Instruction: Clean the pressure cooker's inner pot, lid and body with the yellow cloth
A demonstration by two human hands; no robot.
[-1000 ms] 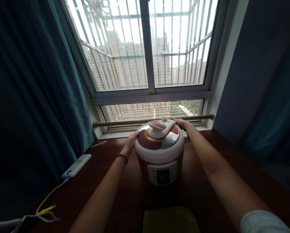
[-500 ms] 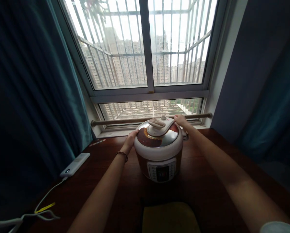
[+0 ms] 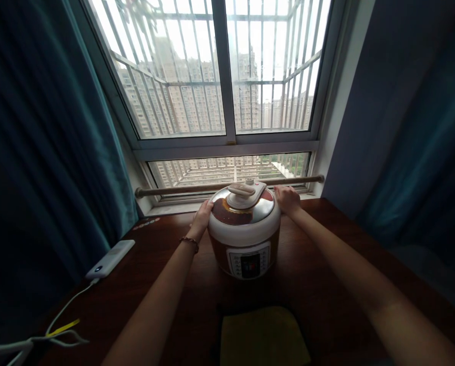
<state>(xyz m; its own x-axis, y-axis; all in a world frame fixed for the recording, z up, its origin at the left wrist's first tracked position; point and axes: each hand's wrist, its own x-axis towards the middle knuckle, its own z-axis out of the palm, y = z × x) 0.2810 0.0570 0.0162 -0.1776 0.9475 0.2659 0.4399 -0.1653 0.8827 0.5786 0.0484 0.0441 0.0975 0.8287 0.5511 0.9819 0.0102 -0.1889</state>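
An electric pressure cooker (image 3: 246, 231), white and brown with a shiny domed lid and a front control panel, stands upright on the dark red wooden table. Its beige lid handle (image 3: 241, 190) is on top. My left hand (image 3: 201, 216) grips the cooker's left side just under the lid rim; the lower fingers are hidden behind it. On the opposite side, my right hand (image 3: 287, 200) is closed against the upper right edge, its fingertips partly out of sight. A beaded bracelet (image 3: 189, 244) circles my left wrist.
A dark-edged yellowish flat thing (image 3: 263, 335) lies in front of the cooker. To the left are a white power bank (image 3: 111, 259) with a cable and a yellow strip (image 3: 63, 328). A rail (image 3: 174, 191) runs below the window behind, with a blue curtain (image 3: 97, 142) at left.
My right hand has shifted from the back of the lid's right edge down onto the cooker's right side. My left hand keeps its place. The whole view has drifted slightly.
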